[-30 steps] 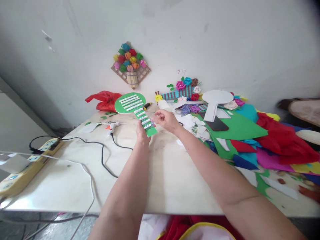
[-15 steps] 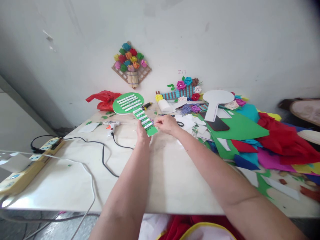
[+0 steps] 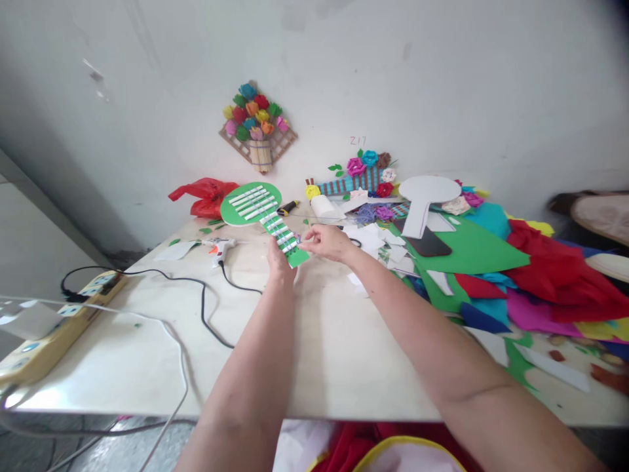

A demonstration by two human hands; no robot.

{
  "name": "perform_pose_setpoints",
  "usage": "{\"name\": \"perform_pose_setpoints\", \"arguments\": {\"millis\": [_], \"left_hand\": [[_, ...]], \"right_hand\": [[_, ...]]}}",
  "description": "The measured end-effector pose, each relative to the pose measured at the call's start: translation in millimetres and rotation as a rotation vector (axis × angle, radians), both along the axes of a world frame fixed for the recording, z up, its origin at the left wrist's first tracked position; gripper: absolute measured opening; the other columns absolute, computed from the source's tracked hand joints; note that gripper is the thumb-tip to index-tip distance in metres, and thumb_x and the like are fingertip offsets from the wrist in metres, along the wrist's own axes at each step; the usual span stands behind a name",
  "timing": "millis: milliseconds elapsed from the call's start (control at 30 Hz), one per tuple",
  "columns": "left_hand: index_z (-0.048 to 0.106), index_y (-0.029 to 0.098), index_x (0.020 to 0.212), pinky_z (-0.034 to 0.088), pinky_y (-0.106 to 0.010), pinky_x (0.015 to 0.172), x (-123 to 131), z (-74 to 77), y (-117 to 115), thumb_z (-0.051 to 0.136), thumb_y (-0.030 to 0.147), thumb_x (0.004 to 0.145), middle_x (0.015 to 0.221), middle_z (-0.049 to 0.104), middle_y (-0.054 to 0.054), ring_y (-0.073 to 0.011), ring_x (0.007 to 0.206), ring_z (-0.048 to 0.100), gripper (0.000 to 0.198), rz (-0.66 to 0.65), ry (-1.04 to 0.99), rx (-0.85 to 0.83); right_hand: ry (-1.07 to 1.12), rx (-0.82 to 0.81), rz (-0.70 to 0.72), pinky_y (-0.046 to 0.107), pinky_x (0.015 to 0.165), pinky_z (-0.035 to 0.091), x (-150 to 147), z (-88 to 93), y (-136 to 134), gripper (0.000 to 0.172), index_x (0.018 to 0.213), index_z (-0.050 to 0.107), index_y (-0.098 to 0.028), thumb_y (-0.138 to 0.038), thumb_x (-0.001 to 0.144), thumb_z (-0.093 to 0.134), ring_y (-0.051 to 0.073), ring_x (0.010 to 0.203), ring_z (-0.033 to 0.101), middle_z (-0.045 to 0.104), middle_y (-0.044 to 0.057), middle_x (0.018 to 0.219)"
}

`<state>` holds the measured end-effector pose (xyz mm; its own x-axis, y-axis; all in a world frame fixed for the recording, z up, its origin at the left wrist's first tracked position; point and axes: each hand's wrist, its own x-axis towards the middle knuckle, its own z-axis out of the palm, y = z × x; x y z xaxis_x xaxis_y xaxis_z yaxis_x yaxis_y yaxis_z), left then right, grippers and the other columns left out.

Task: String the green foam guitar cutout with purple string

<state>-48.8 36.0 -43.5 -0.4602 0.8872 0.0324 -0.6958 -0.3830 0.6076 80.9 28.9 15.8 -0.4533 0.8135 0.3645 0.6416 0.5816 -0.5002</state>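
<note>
My left hand [image 3: 282, 262] is closed around the narrow handle end of a green paddle-shaped paper cutout [image 3: 226, 213]. White paper strips [image 3: 253, 203] lie across its round head and handle, with thin purplish cord running over them. Close by the handle's right edge, my right hand [image 3: 324, 242] is pinched, thumb against fingers. What it pinches is too small to make out, perhaps an end of the cord. Left of the cutout lies a white glue gun [image 3: 223, 251] with an orange tip.
A power strip [image 3: 59, 328] and cables occupy the table's left side. To the right are a white paddle-shaped cutout [image 3: 425, 193], a dark phone [image 3: 427, 242], paper scraps [image 3: 373, 242] and coloured sheets [image 3: 476, 242]. A box cutter [image 3: 287, 208] and red plastic bag [image 3: 206, 196] lie behind.
My right hand has shifted slightly left and its fingers have changed position near the handle. The green cutout has barely moved in my left hand.
</note>
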Motion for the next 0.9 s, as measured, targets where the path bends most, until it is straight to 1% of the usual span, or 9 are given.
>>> {"name": "perform_pose_setpoints", "arguments": {"millis": [67, 167, 300, 367, 467, 600, 733, 900], "left_hand": [[0.057, 0.015, 0.078, 0.048, -0.028, 0.064, 0.3, -0.3, 0.4, 0.036, 0.037, 0.083, 0.066, 0.062, -0.004, -0.0145, 0.06, 0.061, 0.031, -0.008, -0.01, -0.005], [0.057, 0.015, 0.077, 0.048, -0.029, 0.065, 1.3, -0.3, 0.5, 0.036, 0.037, 0.083, 0.065, 0.062, -0.004, -0.0147, 0.059, 0.061, 0.032, -0.021, -0.003, -0.006], [0.058, 0.013, 0.078, 0.048, -0.029, 0.065, 2.5, -0.1, -0.2, 0.037, 0.038, 0.082, 0.065, 0.062, -0.005, -0.015, 0.059, 0.061, 0.032, -0.022, -0.001, 0.003], [0.058, 0.013, 0.079, 0.048, -0.03, 0.064, 2.5, 0.1, -0.9, 0.038, 0.038, 0.082, 0.065, 0.062, -0.005, -0.0154, 0.058, 0.061, 0.032, -0.002, -0.002, -0.002], [0.057, 0.013, 0.079, 0.047, -0.029, 0.062, 1.9, 0.7, -2.1, 0.037, 0.038, 0.082, 0.065, 0.061, -0.005, -0.0152, 0.057, 0.06, 0.032, 0.009, 0.018, -0.005], [0.057, 0.014, 0.08, 0.047, -0.028, 0.064, 0.8, 0.9, -2.2, 0.037, 0.037, 0.082, 0.065, 0.061, -0.005, -0.0147, 0.059, 0.06, 0.031, 0.024, 0.018, -0.013], [0.057, 0.014, 0.079, 0.047, -0.028, 0.065, -0.3, 0.1, -1.2, 0.038, 0.038, 0.082, 0.065, 0.061, -0.005, -0.0149, 0.059, 0.06, 0.031, 0.022, 0.015, -0.024], [0.057, 0.014, 0.078, 0.046, -0.028, 0.063, -0.4, 0.2, -2.8, 0.037, 0.037, 0.082, 0.063, 0.061, -0.004, -0.0144, 0.056, 0.059, 0.031, 0.026, 0.027, -0.001]], "right_hand": [[-0.014, 0.001, -0.011, 0.022, 0.061, 0.037, -2.0, -0.2, -1.9, 0.041, 0.086, 0.067, -0.019, -0.053, 0.064, 0.061, 0.013, 0.071, 0.057, 0.066, 0.002, 0.079], [-0.052, 0.011, -0.037, 0.023, 0.064, 0.038, -5.1, -0.7, -5.2, 0.039, 0.082, 0.069, -0.022, -0.055, 0.065, 0.06, 0.016, 0.076, 0.059, 0.067, 0.002, 0.08], [-0.068, 0.036, -0.082, 0.022, 0.064, 0.039, -6.3, -1.0, -6.4, 0.022, 0.083, 0.07, -0.024, -0.037, 0.072, 0.056, 0.016, 0.079, 0.06, 0.068, 0.001, 0.081], [-0.068, 0.028, -0.079, 0.022, 0.062, 0.039, -4.9, -0.2, -5.7, 0.021, 0.084, 0.071, -0.024, -0.03, 0.072, 0.055, 0.015, 0.077, 0.06, 0.069, 0.0, 0.079], [-0.077, 0.023, -0.071, 0.022, 0.06, 0.038, -1.8, 1.8, -4.0, 0.02, 0.08, 0.072, -0.023, -0.026, 0.07, 0.055, 0.015, 0.073, 0.06, 0.068, 0.0, 0.075], [-0.075, 0.004, -0.041, 0.021, 0.057, 0.038, 1.5, 4.0, -2.2, 0.017, 0.07, 0.072, -0.022, -0.023, 0.068, 0.055, 0.013, 0.068, 0.059, 0.068, 0.0, 0.071], [-0.057, -0.024, -0.009, 0.02, 0.055, 0.039, 3.8, 5.8, -2.4, 0.017, 0.068, 0.071, -0.02, -0.022, 0.066, 0.055, 0.012, 0.062, 0.058, 0.066, 0.0, 0.066], [-0.094, -0.092, 0.097, 0.019, 0.051, 0.038, 7.3, 7.1, -2.9, 0.018, 0.064, 0.07, -0.016, -0.02, 0.064, 0.052, 0.01, 0.052, 0.056, 0.064, 0.0, 0.057]]}}
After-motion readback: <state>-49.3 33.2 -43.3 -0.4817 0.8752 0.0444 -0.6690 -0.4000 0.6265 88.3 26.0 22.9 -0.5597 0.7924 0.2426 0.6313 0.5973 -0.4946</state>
